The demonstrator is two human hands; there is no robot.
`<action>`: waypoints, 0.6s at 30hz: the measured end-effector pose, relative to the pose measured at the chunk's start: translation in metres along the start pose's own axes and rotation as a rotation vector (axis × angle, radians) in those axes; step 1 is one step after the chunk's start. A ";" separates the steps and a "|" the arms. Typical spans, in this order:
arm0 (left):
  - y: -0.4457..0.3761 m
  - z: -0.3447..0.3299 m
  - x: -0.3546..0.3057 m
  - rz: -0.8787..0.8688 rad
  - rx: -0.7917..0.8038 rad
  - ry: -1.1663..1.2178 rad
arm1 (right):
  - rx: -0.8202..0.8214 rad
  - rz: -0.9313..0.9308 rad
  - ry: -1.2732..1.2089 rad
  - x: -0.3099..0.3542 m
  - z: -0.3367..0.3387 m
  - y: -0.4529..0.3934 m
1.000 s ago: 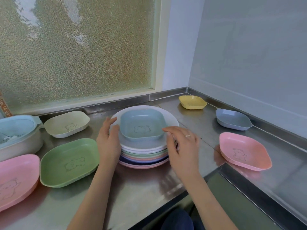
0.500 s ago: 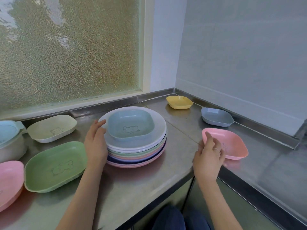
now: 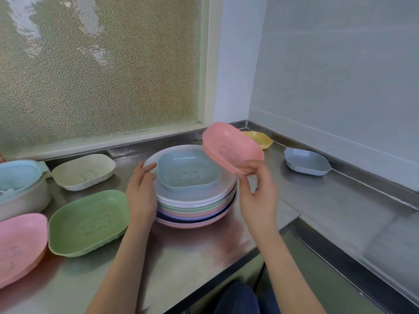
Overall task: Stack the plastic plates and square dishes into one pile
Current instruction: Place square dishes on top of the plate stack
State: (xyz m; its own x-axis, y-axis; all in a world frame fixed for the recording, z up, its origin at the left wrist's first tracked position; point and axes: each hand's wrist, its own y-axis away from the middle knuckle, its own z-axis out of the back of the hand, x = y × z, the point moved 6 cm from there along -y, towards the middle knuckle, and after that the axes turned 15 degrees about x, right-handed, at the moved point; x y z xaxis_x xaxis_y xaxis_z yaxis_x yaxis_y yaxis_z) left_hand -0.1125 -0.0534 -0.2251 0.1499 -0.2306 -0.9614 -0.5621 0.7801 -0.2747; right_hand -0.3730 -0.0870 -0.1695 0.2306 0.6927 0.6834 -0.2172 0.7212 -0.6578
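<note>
Now my right hand point(image 3: 257, 191) is pinching the pink dish point(image 3: 231, 148) above its fingertips, tilted over the pile point(image 3: 197, 207); my left hand point(image 3: 141, 193) is resting relaxed against the pile's side.

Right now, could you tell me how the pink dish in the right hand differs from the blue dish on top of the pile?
The pink dish is lifted and tilted, pinched by the right hand; the blue dish sits level on the pile of plates. Both are square with a bear drawing.
</note>
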 end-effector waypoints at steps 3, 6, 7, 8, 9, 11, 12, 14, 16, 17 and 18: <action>0.000 0.000 -0.001 0.002 -0.002 0.012 | 0.201 0.118 -0.003 0.017 -0.023 -0.017; 0.000 0.001 -0.001 0.006 -0.004 0.016 | 0.386 0.215 -0.013 0.021 -0.043 -0.022; 0.001 0.000 -0.001 0.008 -0.003 0.035 | 0.430 0.232 0.000 0.019 -0.048 -0.022; 0.001 0.000 -0.002 0.009 0.001 0.059 | 0.466 0.237 0.027 0.016 -0.051 -0.022; 0.001 -0.001 -0.002 0.010 0.005 0.080 | 0.498 0.229 0.059 0.011 -0.055 -0.022; 0.001 -0.002 -0.003 0.012 0.015 0.092 | 0.546 0.175 0.099 0.002 -0.060 -0.022; 0.001 -0.002 -0.003 0.013 0.017 0.087 | 0.563 0.153 0.103 -0.001 -0.061 -0.021; 0.000 -0.001 -0.002 0.016 0.018 0.062 | 0.582 0.128 0.083 -0.001 -0.063 -0.022; 0.000 0.000 -0.002 0.021 0.027 0.032 | 0.588 0.108 0.045 0.000 -0.063 -0.021; 0.000 0.000 -0.002 0.026 0.026 0.025 | 0.590 0.102 0.023 0.000 -0.063 -0.020; 0.000 0.000 -0.002 0.027 0.022 0.023 | 0.591 0.096 -0.002 0.000 -0.062 -0.019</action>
State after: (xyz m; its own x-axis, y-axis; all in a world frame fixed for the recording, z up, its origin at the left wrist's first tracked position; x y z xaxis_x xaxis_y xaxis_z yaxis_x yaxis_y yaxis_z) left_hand -0.1129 -0.0534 -0.2231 0.1158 -0.2229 -0.9679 -0.5474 0.7988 -0.2495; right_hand -0.3102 -0.1007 -0.1771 0.1827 0.7545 0.6304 -0.7278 0.5348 -0.4292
